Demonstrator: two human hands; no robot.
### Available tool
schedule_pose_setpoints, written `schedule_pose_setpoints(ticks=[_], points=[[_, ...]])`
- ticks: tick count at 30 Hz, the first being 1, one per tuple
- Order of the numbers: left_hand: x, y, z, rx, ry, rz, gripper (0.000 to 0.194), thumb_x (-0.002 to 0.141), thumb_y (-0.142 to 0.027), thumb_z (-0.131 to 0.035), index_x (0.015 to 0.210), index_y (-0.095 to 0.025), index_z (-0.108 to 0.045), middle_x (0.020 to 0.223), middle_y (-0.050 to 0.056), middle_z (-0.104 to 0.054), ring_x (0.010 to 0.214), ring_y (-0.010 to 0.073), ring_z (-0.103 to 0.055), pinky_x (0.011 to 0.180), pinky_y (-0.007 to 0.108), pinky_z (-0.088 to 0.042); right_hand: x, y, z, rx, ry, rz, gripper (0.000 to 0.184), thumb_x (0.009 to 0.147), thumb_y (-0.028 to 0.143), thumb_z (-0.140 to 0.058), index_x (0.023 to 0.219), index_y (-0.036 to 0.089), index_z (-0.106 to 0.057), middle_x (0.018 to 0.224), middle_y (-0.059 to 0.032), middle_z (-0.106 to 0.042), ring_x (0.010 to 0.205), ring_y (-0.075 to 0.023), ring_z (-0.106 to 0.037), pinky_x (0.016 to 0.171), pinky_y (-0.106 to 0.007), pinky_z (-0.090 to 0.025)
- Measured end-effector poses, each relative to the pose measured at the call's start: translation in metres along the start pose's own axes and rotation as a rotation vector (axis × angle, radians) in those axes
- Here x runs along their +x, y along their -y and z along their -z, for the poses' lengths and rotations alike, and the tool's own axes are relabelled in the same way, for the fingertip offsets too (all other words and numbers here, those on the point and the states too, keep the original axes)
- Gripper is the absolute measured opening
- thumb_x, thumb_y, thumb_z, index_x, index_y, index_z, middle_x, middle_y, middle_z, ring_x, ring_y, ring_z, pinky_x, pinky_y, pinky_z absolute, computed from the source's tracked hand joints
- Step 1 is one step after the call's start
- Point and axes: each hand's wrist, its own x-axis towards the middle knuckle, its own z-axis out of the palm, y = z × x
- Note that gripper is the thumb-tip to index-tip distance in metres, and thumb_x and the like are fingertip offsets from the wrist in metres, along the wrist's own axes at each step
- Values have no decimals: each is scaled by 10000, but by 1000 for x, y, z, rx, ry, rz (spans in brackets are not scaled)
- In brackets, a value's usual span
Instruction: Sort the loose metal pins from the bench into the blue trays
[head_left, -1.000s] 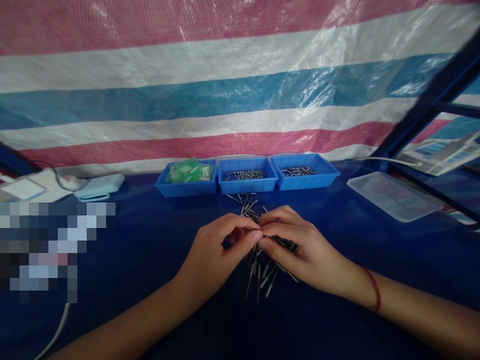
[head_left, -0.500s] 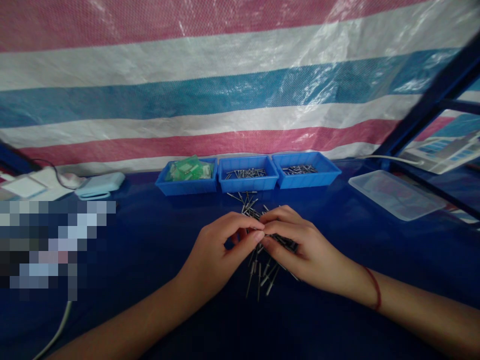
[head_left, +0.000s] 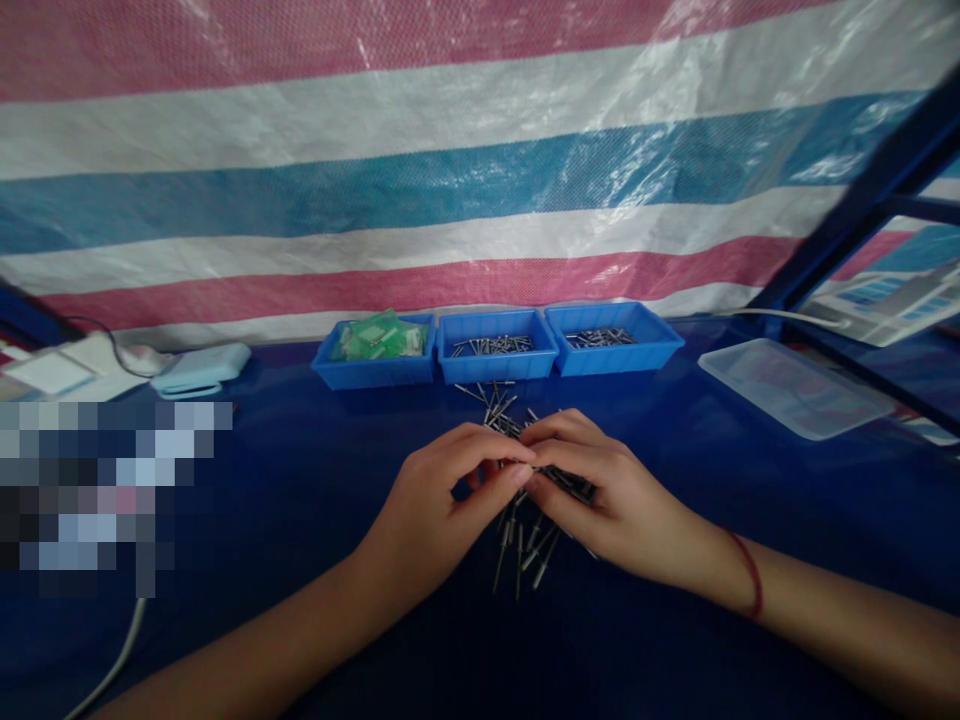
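Observation:
A loose pile of pop rivets (head_left: 506, 545) lies on the dark blue table (head_left: 315, 480), thin metal pins with thicker bodies. Over the pile my left hand (head_left: 442, 500) is closed, thumb and forefinger pinched together. My right hand (head_left: 600, 480) meets it from the other side, its thumb and fingertips pinched too. The fingertips of both hands touch or nearly touch, and whatever is between them is too small and hidden to make out. Part of the pile is covered by my right hand.
Behind the pile stand three blue bins: the left bin (head_left: 375, 374) with green packets (head_left: 382, 335), the middle bin (head_left: 499, 368) and right bin (head_left: 619, 358) with rivets. A clear plastic lid (head_left: 795, 390) lies right. A light blue case (head_left: 201, 370) lies left.
My left fingertips have shifted very slightly to the right, toward my right hand. Otherwise the hands, the pile and the bins look the same.

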Motion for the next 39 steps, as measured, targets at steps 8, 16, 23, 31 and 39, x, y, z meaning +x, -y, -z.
schedule_pose_setpoints(ticks=[8, 16, 23, 31, 39], points=[[1, 1, 0, -11, -1, -12, 153, 849, -183, -537, 926, -227, -662, 853, -1, -643, 761, 122, -600, 651, 222, -469, 0, -1, -1, 12, -16, -7, 127, 823, 131, -530, 865, 188, -635, 930, -67, -610, 908, -175, -559, 796, -334, -478], [2, 0, 1, 17, -45, -27, 150, 846, -179, -540, 926, -221, -660, 863, 5, -652, 738, 120, -602, 643, 222, -477, 0, -4, 0, 5, -126, -9, 113, 815, 143, -554, 874, 185, -640, 897, -58, -622, 874, -171, -574, 770, -334, -484], [3, 8, -1, 43, -58, 5, 125, 854, -196, -542, 921, -221, -643, 873, -3, -660, 779, 125, -611, 683, 228, -475, -3, -2, 3, -1, -293, -1, 124, 812, 158, -585, 915, 200, -641, 907, -55, -609, 858, -165, -587, 732, -310, -495], [3, 8, -5, 44, 19, 20, 135, 870, -220, -511, 926, -211, -633, 852, 1, -659, 780, 134, -613, 699, 247, -473, -1, 0, 11, -107, -227, 139, 62, 807, 156, -571, 853, 185, -602, 885, -58, -604, 836, -171, -581, 726, -321, -491], [6, 9, -4, 79, -55, 59, 197, 870, -226, -491, 1053, -213, -564, 965, 27, -637, 832, 147, -603, 702, 266, -486, 18, -63, 58, -566, -592, -50, 100, 853, 251, -527, 875, 206, -614, 895, -83, -605, 872, -224, -569, 798, -398, -456]])
